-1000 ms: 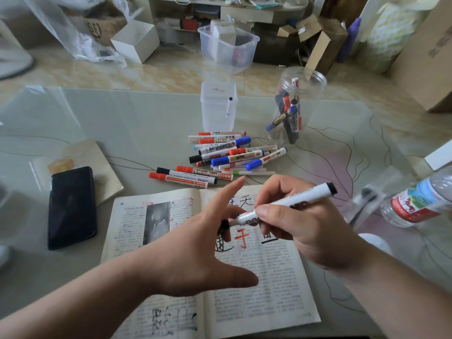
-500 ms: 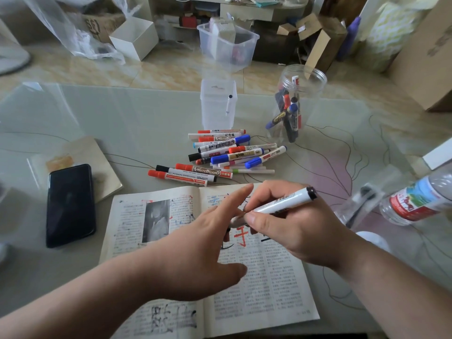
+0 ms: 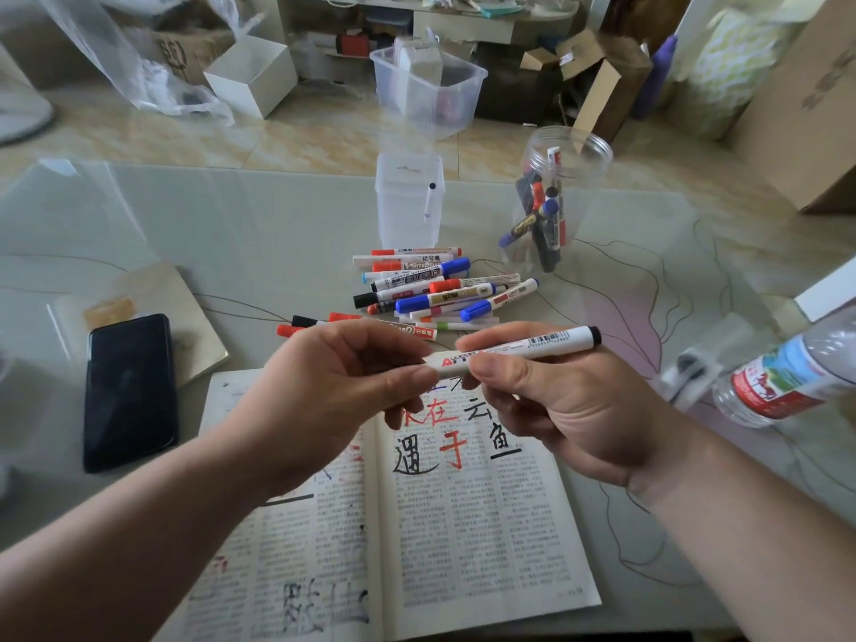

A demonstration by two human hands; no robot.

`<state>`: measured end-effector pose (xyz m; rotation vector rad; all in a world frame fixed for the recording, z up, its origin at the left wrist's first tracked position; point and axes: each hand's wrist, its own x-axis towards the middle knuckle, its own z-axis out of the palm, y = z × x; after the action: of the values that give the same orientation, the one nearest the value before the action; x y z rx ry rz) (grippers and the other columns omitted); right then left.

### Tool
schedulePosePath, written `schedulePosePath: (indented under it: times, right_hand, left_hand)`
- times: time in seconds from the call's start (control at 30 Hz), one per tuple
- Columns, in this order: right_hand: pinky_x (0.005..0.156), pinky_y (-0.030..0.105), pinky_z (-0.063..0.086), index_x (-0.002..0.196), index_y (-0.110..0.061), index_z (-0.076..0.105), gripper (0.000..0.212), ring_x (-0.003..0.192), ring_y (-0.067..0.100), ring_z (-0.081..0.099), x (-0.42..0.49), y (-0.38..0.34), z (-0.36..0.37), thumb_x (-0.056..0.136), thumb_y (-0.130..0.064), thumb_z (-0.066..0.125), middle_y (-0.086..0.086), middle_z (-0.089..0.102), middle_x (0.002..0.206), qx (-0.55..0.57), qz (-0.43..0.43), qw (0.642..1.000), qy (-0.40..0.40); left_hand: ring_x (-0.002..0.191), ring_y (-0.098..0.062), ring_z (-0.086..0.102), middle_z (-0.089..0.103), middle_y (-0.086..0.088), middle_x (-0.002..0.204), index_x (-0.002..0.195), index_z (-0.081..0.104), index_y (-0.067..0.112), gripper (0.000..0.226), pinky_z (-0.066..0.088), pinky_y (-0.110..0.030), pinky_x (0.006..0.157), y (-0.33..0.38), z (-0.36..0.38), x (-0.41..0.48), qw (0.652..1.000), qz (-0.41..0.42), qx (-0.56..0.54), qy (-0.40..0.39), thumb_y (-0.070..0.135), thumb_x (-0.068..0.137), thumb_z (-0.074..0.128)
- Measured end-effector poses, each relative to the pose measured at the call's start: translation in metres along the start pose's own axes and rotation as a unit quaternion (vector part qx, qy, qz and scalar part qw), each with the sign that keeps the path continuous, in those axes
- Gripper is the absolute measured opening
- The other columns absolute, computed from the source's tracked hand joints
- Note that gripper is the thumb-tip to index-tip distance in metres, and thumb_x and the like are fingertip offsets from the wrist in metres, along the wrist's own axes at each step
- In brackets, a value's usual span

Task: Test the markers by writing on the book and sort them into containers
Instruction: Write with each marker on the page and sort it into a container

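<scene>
I hold a white marker (image 3: pixel 523 347) with a black rear end level above the open book (image 3: pixel 463 525). My right hand (image 3: pixel 560 405) grips its barrel between thumb and fingers. My left hand (image 3: pixel 333 386) pinches its left end, which is hidden under the fingertips. Large black and red characters are written on the book's right page. A pile of loose markers (image 3: pixel 431 289) lies beyond the book. Behind it stand a square clear container (image 3: pixel 407 210) with one marker inside and a round clear jar (image 3: pixel 551 196) holding several.
A black phone (image 3: pixel 129 391) lies on a tan notebook (image 3: pixel 153 298) at the left. A water bottle (image 3: pixel 787 382) lies at the right edge of the glass table (image 3: pixel 231 224). Boxes and a clear bin (image 3: pixel 431 85) sit on the floor beyond.
Both hands have risen off the page. The marker went from slanting down onto the book to level in the air, and my left hand, open before, now pinches its left end.
</scene>
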<state>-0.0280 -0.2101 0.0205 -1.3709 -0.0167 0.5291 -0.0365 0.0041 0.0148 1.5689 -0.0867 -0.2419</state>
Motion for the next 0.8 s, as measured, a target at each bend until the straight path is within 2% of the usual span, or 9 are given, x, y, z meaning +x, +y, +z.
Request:
schedulePosePath:
  times: [0.1, 0.2, 0.27, 0.37, 0.47, 0.53, 0.63, 0.73, 0.8]
  right_hand:
    - [0.064, 0.029, 0.03, 0.091, -0.02, 0.082, 0.017, 0.084, 0.032, 0.04, -0.001, 0.0, 0.003, 0.075, -0.017, 0.075, 0.021, 0.063, 0.086, 0.013, -0.003, 1.0, -0.007]
    - [0.07, 0.028, 0.033, 0.09, -0.021, 0.082, 0.02, 0.089, 0.033, 0.043, -0.001, 0.001, 0.003, 0.07, -0.021, 0.079, 0.022, 0.061, 0.092, 0.014, 0.005, 1.0, -0.021]
    - [0.066, 0.027, 0.034, 0.09, -0.022, 0.082, 0.022, 0.082, 0.031, 0.046, 0.0, 0.002, 0.002, 0.068, -0.023, 0.079, 0.016, 0.066, 0.084, 0.008, 0.003, 0.999, -0.031]
    - [0.053, 0.024, 0.032, 0.098, -0.022, 0.081, 0.027, 0.07, 0.021, 0.048, 0.0, 0.0, -0.001, 0.071, -0.025, 0.081, 0.007, 0.068, 0.076, 0.008, 0.001, 0.999, -0.052]
    - [0.045, 0.027, 0.02, 0.101, -0.015, 0.078, 0.03, 0.055, 0.018, 0.04, 0.004, 0.0, -0.007, 0.072, -0.023, 0.085, 0.005, 0.06, 0.066, 0.021, -0.05, 0.998, -0.005]
    - [0.043, 0.019, 0.028, 0.095, -0.009, 0.077, 0.022, 0.048, 0.012, 0.045, 0.005, 0.002, -0.006, 0.076, -0.019, 0.08, 0.005, 0.065, 0.064, -0.049, -0.102, 0.993, 0.03]
    - [0.052, 0.011, 0.043, 0.092, -0.008, 0.076, 0.02, 0.053, 0.002, 0.058, 0.0, 0.01, 0.007, 0.079, -0.023, 0.073, 0.001, 0.069, 0.066, -0.18, -0.124, 0.976, -0.001]
    - [0.053, 0.026, 0.044, 0.092, -0.02, 0.077, 0.015, 0.056, 0.013, 0.053, -0.004, 0.022, 0.015, 0.083, -0.032, 0.075, 0.006, 0.061, 0.064, -0.235, -0.147, 0.961, -0.016]
    - [0.053, 0.033, 0.048, 0.092, -0.019, 0.076, 0.01, 0.057, 0.017, 0.057, -0.005, 0.027, 0.015, 0.087, -0.028, 0.077, 0.006, 0.062, 0.065, -0.294, -0.219, 0.93, -0.008]
  left_hand:
    - [0.052, -0.019, 0.063, 0.073, -0.017, 0.072, 0.088, 0.078, 0.002, 0.017, 0.049, -0.021, 0.047, 0.001, 0.002, 0.001, 0.999, -0.014, -0.03, -0.012, 0.011, 0.074, 0.073]
    - [0.051, -0.028, 0.065, 0.074, -0.022, 0.082, 0.085, 0.08, 0.009, 0.017, 0.051, -0.029, 0.044, 0.001, 0.002, 0.0, 0.997, -0.038, -0.044, -0.047, 0.02, 0.077, 0.07]
    - [0.045, -0.029, 0.06, 0.071, -0.023, 0.077, 0.087, 0.079, 0.011, 0.022, 0.047, -0.027, 0.041, 0.0, 0.001, -0.001, 0.996, -0.045, -0.055, -0.058, 0.028, 0.078, 0.069]
    - [0.039, -0.021, 0.05, 0.065, -0.02, 0.068, 0.081, 0.075, 0.011, 0.016, 0.038, -0.021, 0.039, -0.001, 0.001, -0.001, 0.997, -0.024, -0.044, -0.058, 0.025, 0.082, 0.067]
    - [0.037, -0.019, 0.045, 0.063, -0.021, 0.064, 0.075, 0.07, 0.007, 0.014, 0.035, -0.021, 0.038, -0.001, -0.004, 0.001, 0.998, -0.016, -0.046, -0.043, 0.02, 0.077, 0.073]
    - [0.035, -0.019, 0.038, 0.056, -0.019, 0.056, 0.074, 0.064, 0.002, 0.022, 0.029, -0.021, 0.037, -0.003, -0.01, 0.003, 0.998, -0.029, -0.048, -0.029, 0.012, 0.075, 0.083]
    - [0.039, -0.016, 0.026, 0.037, -0.01, 0.046, 0.065, 0.054, 0.003, 0.019, 0.012, -0.025, 0.042, -0.005, -0.014, 0.004, 0.993, -0.07, -0.092, -0.027, 0.015, 0.077, 0.062]
    - [0.049, -0.018, 0.018, 0.03, -0.007, 0.052, 0.073, 0.054, 0.001, 0.037, 0.008, -0.031, 0.047, -0.007, -0.015, 0.005, 0.982, -0.118, -0.125, -0.081, 0.036, 0.084, 0.051]
    - [0.048, -0.017, 0.016, 0.028, -0.005, 0.053, 0.076, 0.055, 0.002, 0.055, 0.01, -0.028, 0.046, -0.009, -0.015, 0.003, 0.981, -0.13, -0.093, -0.112, 0.055, 0.089, 0.045]
